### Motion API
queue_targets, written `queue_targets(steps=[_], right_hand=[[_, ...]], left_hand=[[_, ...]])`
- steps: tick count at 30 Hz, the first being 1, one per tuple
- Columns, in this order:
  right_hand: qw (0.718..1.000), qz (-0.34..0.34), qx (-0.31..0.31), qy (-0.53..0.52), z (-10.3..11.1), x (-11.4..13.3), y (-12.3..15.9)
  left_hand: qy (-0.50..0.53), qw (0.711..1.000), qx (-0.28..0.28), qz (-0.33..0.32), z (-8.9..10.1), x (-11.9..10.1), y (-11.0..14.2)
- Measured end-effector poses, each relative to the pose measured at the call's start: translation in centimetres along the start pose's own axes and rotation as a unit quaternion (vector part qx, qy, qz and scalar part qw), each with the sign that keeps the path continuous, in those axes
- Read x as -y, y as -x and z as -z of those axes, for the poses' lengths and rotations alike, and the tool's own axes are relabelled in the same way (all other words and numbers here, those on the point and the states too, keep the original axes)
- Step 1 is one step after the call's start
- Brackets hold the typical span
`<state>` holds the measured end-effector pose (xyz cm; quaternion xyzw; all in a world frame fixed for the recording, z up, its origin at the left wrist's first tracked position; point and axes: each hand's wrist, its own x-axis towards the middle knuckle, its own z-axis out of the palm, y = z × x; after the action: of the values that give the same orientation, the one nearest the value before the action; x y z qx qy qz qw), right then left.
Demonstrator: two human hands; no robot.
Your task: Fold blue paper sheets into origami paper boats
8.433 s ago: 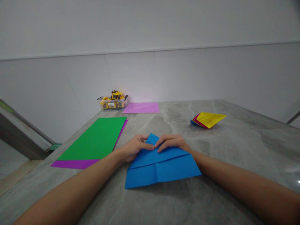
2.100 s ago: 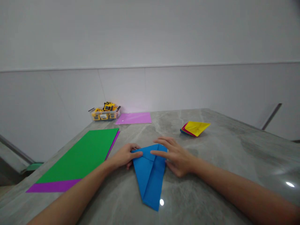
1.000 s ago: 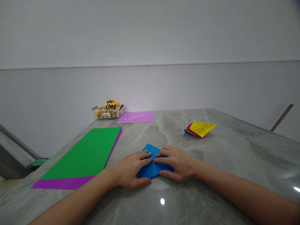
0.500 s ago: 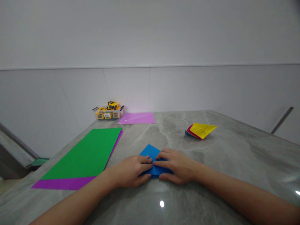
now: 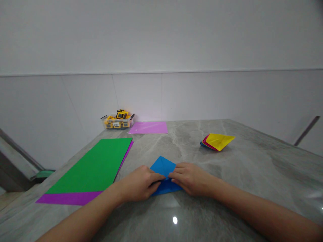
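Note:
A folded blue paper (image 5: 163, 166) lies on the grey marble table (image 5: 239, 168) in front of me, its point facing away. My left hand (image 5: 140, 183) rests on its left side, fingers curled and pinching the paper near the middle. My right hand (image 5: 190, 178) covers its right side, fingers pressed together on the same fold. Fingertips of both hands meet at the paper's centre. Much of the paper is hidden under my hands.
A green sheet (image 5: 97, 164) lies on a purple sheet (image 5: 68, 198) at the left. A pink sheet (image 5: 148, 127) and a clear box of yellow toy vehicles (image 5: 118, 120) sit at the back. A pile of folded coloured papers, yellow on top (image 5: 218, 141), lies at the right.
The blue paper went from a wide shape to a long narrow one, then to a short folded piece. Over the last second my hands stayed on it, fingers drawing in along the middle fold.

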<state>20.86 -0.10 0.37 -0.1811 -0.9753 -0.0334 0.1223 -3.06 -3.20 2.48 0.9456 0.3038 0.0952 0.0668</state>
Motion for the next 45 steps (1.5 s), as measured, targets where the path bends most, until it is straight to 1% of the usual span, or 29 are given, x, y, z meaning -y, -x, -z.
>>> queue_targets(steps=[4,5,7,9,10,11,13,15,17,20,23,27,30,35,40,45], right_hand=[[1.000,0.001,0.007,0.002,-0.5,-0.3,0.3],[1.000,-0.002,0.005,-0.007,-0.7,-0.6,0.3],[0.999,0.000,-0.006,-0.043,-1.1,-1.3,0.5],[0.994,0.016,-0.023,-0.101,-1.3,-2.0,0.6],[0.991,0.025,-0.030,-0.132,-1.4,-2.4,0.7],[0.986,0.033,-0.034,-0.158,-1.4,-2.6,0.7],[0.981,0.035,-0.036,-0.185,-1.3,-2.8,0.9],[0.983,0.029,-0.033,-0.181,-1.1,-2.6,0.9],[0.986,0.026,-0.031,-0.164,-0.8,-2.2,0.9],[0.989,0.028,-0.023,-0.141,-0.5,-1.6,0.8],[0.992,0.016,-0.020,-0.127,-0.2,-1.3,0.7],[0.991,-0.007,-0.020,-0.130,0.1,-0.8,0.4],[0.991,-0.008,-0.011,-0.134,0.3,-0.6,0.1],[0.994,0.001,0.000,-0.112,0.2,-0.9,0.2],[0.993,0.027,-0.012,-0.114,-0.5,-1.7,1.0],[0.993,0.020,-0.016,-0.118,-0.4,-1.4,0.8]], left_hand=[[0.023,1.000,0.000,-0.015,0.2,0.2,0.3],[0.036,0.999,-0.009,-0.017,0.1,0.4,0.3],[0.061,0.997,-0.047,-0.016,-0.1,1.0,0.3],[0.071,0.994,-0.087,-0.016,-0.5,1.7,0.3],[0.072,0.993,-0.093,-0.020,-0.7,2.0,0.3],[0.073,0.993,-0.085,-0.027,-0.9,2.3,0.3],[0.079,0.995,-0.042,-0.037,-1.1,2.6,0.3],[0.089,0.996,-0.002,-0.031,-1.1,2.5,0.2],[0.095,0.995,0.013,-0.018,-0.9,2.2,0.1],[0.099,0.995,0.011,-0.015,-0.6,1.7,-0.1],[0.097,0.995,0.006,-0.022,-0.6,1.4,-0.2],[0.088,0.996,0.010,-0.028,-0.5,1.2,-0.3],[0.085,0.996,0.018,-0.026,-0.4,1.0,-0.4],[0.083,0.996,0.024,-0.025,-0.3,1.0,-0.5],[0.086,0.996,0.017,-0.023,-0.6,1.3,-0.4],[0.079,0.996,0.017,-0.028,-0.6,1.3,-0.3]])
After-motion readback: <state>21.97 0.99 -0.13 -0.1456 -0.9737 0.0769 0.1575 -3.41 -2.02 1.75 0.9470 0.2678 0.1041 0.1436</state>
